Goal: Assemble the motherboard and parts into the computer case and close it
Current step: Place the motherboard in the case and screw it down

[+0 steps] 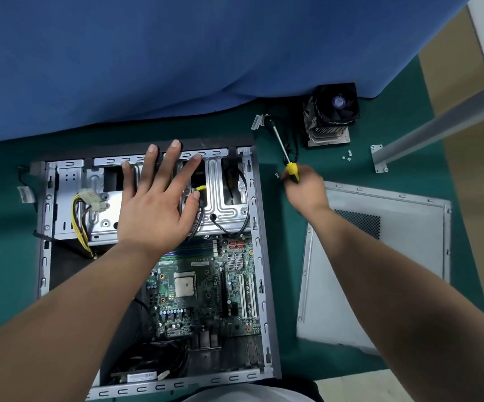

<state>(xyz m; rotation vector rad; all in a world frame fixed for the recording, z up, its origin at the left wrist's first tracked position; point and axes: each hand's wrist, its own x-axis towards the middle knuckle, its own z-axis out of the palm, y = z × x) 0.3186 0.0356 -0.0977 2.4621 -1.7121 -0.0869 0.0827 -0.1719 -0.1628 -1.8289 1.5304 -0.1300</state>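
The left hand (159, 204) lies spread flat on the open grey metal computer case (259, 256). The right hand (304, 188) grips a yellow-handled screwdriver (285, 158) beside tiny silver screws (277, 175) on the green table (0, 227). Better pick one screw slowly, case held steady.

Single view — head-worn, wide-angle. The scene is looked down on steeply from above and behind both forearms, facing forward. The open computer case (153, 256) is held close, filling the lower left; the green tabletop (293, 358) is seen bowed toward the edges — lens distortion. No second view is supplied.
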